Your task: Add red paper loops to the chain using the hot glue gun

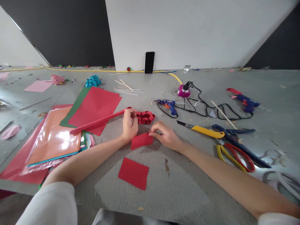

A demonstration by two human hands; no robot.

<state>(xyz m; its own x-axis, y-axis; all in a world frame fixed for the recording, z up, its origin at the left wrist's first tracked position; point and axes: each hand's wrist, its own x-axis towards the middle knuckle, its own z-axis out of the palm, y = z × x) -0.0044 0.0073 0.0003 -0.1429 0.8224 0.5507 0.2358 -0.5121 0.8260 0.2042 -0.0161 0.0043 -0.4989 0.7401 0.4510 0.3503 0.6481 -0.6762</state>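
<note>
My left hand is closed around the red stem of a paper flower. The flower's curled red head points right, just past my fingers, and the stem runs left over the stacked sheets. Between thumb and fingertips, my right hand pinches the upper right corner of a small red paper piece. That piece is tilted, and its left end lies close to my left wrist; whether they touch I cannot tell. Nearer to me, a second red paper piece lies flat on the grey table.
Left: red sheets, a green sheet, and an orange pack. Behind: a blue ribbon flower, thin sticks, a phone. Right: glue gun, another glue gun, black cords, yellow cutter, scissors.
</note>
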